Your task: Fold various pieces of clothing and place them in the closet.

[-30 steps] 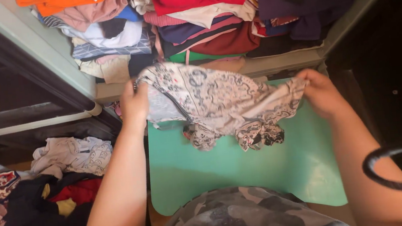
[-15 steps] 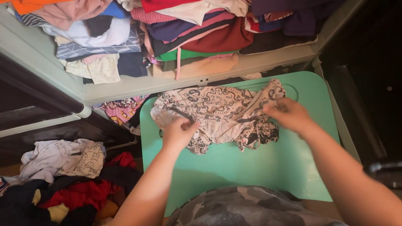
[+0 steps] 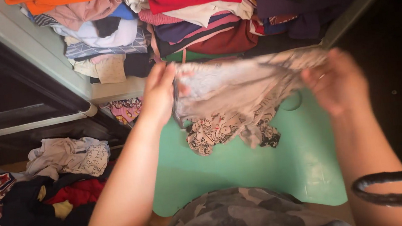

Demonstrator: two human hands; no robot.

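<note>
Behind the green worktop (image 3: 286,169) we face a shelf (image 3: 114,89) crammed with folded clothes (image 3: 190,14); left of the worktop, a loose heap of garments (image 3: 45,194) covers the floor. Above the worktop we hold up a patterned cloth (image 3: 229,100), stretched wide, its lower part bunched and hanging down. Our left hand (image 3: 159,95) and right hand (image 3: 335,84) have their fingers clamped on its top edge. We judge the folding barely begun: no crease made, and the heap unsorted.

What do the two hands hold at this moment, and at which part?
Both hold one patterned garment by its upper edge: left hand at its left end, right hand at its right end.
</note>
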